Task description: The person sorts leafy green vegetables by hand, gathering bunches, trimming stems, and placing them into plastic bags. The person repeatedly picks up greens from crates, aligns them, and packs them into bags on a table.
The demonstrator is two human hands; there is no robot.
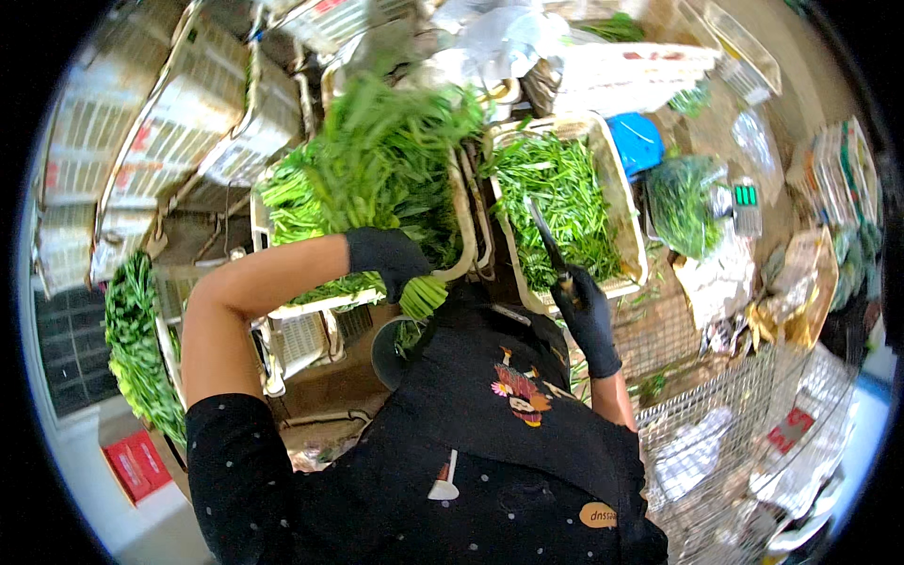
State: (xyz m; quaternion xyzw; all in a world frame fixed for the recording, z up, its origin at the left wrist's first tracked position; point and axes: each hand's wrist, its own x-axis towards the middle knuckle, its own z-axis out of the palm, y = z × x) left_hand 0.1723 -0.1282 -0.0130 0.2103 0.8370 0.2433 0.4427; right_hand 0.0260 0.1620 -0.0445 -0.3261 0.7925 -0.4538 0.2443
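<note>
Black-gloved, my left hand (388,259) is closed around a bunch of leafy greens (424,297). Pale cut stems stick out below the glove, and the long leaves above it are smeared by motion. It hangs over a white crate (464,212) heaped with more greens (292,193). My right hand (586,315), also gloved in black, grips a knife (543,229) by the handle. The dark blade points up and away over a second white crate (629,212), which holds chopped green pieces (556,188).
Stacked white crates (179,122) rise at the far left, with bundled greens (141,339) below. A dark bucket (384,353) stands beneath my left hand. Right of the chopped greens are a blue object (635,141), bagged greens (686,207), a small scale (747,209) and a wire rack (706,414).
</note>
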